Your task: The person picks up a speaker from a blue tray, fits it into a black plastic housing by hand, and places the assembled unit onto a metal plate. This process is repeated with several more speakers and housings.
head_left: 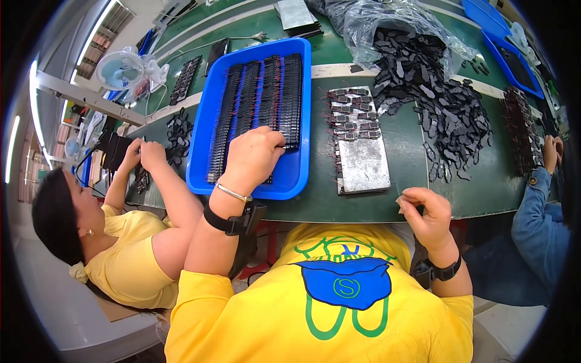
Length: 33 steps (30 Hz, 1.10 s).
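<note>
My left hand (254, 152) is over a blue plastic tray (200, 172). Its fingers pinch a small black part (292, 146) at the near end of the rightmost row; the fist hides most of that part. Long rows of black parts (249, 97) with thin red wires stand packed in the tray. By the table's front edge, my right hand (428, 219) is raised with curled fingers, thumb and fingertips close together; whether anything tiny is between them does not show. Between my hands lies a metal plate (365, 166), its far half bearing several small black wired parts (354, 115).
Loose flat black pieces (451, 124) spill from a clear plastic bag (357, 30) at the right. A co-worker in yellow (130, 254) sits at my left; a denim sleeve (535, 209) shows at far right. A fan (121, 71) stands left, beyond more black parts (179, 133).
</note>
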### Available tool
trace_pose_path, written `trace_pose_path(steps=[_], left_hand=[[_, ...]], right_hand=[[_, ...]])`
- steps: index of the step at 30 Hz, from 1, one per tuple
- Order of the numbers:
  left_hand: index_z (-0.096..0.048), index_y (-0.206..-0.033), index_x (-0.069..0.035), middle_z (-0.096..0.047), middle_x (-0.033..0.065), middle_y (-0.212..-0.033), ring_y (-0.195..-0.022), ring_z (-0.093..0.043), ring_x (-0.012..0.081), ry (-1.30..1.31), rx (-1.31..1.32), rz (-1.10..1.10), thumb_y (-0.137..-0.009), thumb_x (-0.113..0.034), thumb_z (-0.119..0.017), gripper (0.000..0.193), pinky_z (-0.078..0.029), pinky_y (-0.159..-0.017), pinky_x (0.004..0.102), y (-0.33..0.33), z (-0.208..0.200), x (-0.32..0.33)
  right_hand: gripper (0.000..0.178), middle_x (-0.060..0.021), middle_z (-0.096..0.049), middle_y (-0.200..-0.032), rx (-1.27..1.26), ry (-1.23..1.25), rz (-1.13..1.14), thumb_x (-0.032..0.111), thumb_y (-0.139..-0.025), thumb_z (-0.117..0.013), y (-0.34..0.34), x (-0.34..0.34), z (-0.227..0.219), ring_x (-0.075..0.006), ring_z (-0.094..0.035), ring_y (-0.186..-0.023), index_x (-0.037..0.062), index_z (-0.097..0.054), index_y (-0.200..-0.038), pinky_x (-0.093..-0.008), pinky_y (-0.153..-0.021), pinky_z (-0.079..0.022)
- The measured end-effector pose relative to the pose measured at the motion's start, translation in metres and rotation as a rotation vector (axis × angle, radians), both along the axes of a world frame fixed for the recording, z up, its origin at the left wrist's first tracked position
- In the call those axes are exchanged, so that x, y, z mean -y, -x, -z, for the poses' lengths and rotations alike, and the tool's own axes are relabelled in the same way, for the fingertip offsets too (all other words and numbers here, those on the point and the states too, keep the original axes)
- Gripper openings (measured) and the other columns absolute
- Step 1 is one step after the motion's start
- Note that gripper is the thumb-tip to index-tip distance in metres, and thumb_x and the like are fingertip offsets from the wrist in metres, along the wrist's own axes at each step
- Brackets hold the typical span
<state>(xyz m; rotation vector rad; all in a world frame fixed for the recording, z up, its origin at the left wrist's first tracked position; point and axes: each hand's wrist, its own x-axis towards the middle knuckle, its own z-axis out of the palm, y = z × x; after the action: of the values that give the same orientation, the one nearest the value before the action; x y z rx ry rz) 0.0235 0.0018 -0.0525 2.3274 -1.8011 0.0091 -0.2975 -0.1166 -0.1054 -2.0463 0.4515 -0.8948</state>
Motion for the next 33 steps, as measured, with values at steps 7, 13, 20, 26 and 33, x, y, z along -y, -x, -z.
trace_pose_path(steps=[7, 13, 20, 26, 33], left_hand=[[-0.065, -0.088, -0.009, -0.062, 0.0080, -0.083, -0.081, -0.062, 0.0283, 0.031, -0.020, -0.026, -0.073, -0.012, -0.070, 0.016, -0.050, -0.070, 0.0383, -0.001, 0.006, 0.002], [-0.063, -0.089, -0.007, -0.063, 0.0088, -0.086, -0.083, -0.061, 0.0283, 0.239, -0.029, -0.007, -0.072, -0.010, -0.071, 0.019, -0.050, -0.072, 0.0379, 0.012, -0.005, -0.005], [-0.063, -0.088, -0.003, -0.062, 0.0110, -0.085, -0.076, -0.061, 0.0266, 0.375, -0.401, 0.269, -0.072, -0.003, -0.071, 0.018, -0.049, -0.065, 0.0328, 0.058, -0.015, -0.013], [-0.063, -0.088, -0.002, -0.062, 0.0110, -0.084, -0.074, -0.061, 0.0212, 0.347, -0.611, 0.495, -0.072, 0.000, -0.073, 0.019, -0.049, -0.063, 0.0295, 0.077, 0.001, -0.002], [-0.060, -0.100, 0.002, -0.065, 0.0089, -0.091, -0.084, -0.064, 0.0158, 0.106, -1.568, 0.053, -0.083, -0.001, -0.067, 0.019, -0.054, -0.071, 0.0275, 0.100, 0.013, 0.001]], right_hand=[[0.018, -0.0110, -0.065, -0.072, 0.016, 0.036, 0.022, -0.005, -0.074, -0.069, -0.015, 0.004, -0.014, -0.0177, -0.063, -0.057, -0.0012, -0.062, -0.089, -0.0255, -0.052, -0.048], [0.020, -0.0074, -0.061, -0.080, -0.225, 0.109, 0.010, 0.004, -0.076, -0.070, -0.053, 0.040, -0.030, -0.0156, -0.061, -0.065, 0.0011, -0.062, -0.093, -0.0265, -0.059, -0.048], [0.022, -0.0078, -0.059, -0.081, -0.345, 0.447, 0.064, 0.014, -0.074, -0.073, -0.093, 0.070, -0.014, -0.0249, -0.061, -0.071, 0.0048, -0.063, -0.093, -0.0335, -0.062, -0.049], [0.021, -0.0088, -0.059, -0.082, -0.395, 0.379, 0.061, 0.014, -0.075, -0.073, -0.090, 0.070, -0.013, -0.0267, -0.062, -0.072, 0.0049, -0.063, -0.091, -0.0353, -0.061, -0.049], [0.020, -0.0089, -0.058, -0.080, -0.360, 0.324, 0.042, 0.008, -0.073, -0.073, -0.058, 0.042, -0.038, -0.0260, -0.059, -0.066, 0.0027, -0.062, -0.089, -0.0324, -0.056, -0.047]])
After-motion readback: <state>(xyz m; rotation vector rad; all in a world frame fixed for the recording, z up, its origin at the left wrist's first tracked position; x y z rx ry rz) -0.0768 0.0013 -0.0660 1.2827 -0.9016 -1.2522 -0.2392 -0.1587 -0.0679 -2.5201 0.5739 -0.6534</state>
